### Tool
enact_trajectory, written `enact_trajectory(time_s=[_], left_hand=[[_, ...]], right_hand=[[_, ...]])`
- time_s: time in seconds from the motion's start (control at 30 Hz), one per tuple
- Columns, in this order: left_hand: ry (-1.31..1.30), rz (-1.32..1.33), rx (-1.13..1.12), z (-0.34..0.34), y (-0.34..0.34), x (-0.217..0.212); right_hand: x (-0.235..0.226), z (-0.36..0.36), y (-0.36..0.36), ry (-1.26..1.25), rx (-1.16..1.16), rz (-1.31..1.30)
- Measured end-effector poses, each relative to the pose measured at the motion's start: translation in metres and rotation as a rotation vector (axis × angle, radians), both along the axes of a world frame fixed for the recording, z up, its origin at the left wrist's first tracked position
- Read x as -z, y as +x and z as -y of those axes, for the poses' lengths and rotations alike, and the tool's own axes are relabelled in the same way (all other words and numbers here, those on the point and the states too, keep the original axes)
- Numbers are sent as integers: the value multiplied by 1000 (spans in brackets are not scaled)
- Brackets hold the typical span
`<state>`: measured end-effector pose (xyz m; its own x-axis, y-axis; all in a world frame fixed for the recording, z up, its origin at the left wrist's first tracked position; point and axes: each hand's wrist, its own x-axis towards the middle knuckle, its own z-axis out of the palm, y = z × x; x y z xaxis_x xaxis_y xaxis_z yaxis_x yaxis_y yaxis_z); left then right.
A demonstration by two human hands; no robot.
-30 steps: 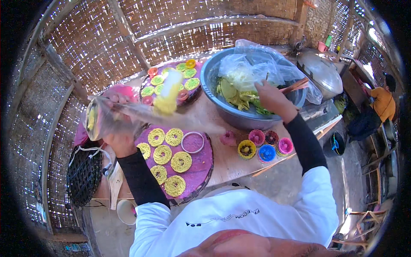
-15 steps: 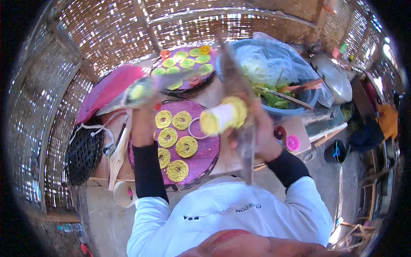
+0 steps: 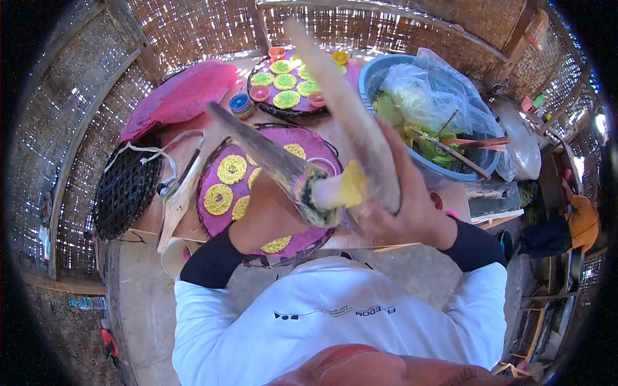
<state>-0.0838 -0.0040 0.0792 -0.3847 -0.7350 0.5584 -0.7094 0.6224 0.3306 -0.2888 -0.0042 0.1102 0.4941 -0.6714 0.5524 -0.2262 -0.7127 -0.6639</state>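
Note:
My left hand is closed round a dark, worn wooden piece with a collar-like opening, probably half of a hand press. My right hand grips a long pale wooden handle. Between the hands is a short white cylinder, its end at the collar, with yellow dough on its right side. Both pieces are held above a round purple tray, where several yellow lacy dough rings lie. A white ring rests there too, partly hidden by the wooden pieces.
Behind stands another round tray with green dough rings and small coloured cups. At the right is a blue basin with leaves and plastic bags. A blue stack of small rings, pink cloth and black woven tray are at the left.
My left hand has come right and nearer with its wooden piece, meeting the right-hand one. The yellow dough and white cylinder now sit between both pieces. The view has shifted slightly.

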Motion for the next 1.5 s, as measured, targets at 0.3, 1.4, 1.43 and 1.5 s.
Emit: enact_trajectory(time_s=[0.3,1.4,1.43,1.5], left_hand=[[651,-39,140,-12,11,43],[1056,-1490,-473,-153,100,185],[1116,-1406,-441,-153,115,183],[1165,-1327,-410,-149,132,181]], right_hand=[[78,-37,3,322,11,98],[153,-103,-72,1035,-181,827],[156,-104,-72,1036,-188,825],[158,-103,-73,1043,-166,837]])
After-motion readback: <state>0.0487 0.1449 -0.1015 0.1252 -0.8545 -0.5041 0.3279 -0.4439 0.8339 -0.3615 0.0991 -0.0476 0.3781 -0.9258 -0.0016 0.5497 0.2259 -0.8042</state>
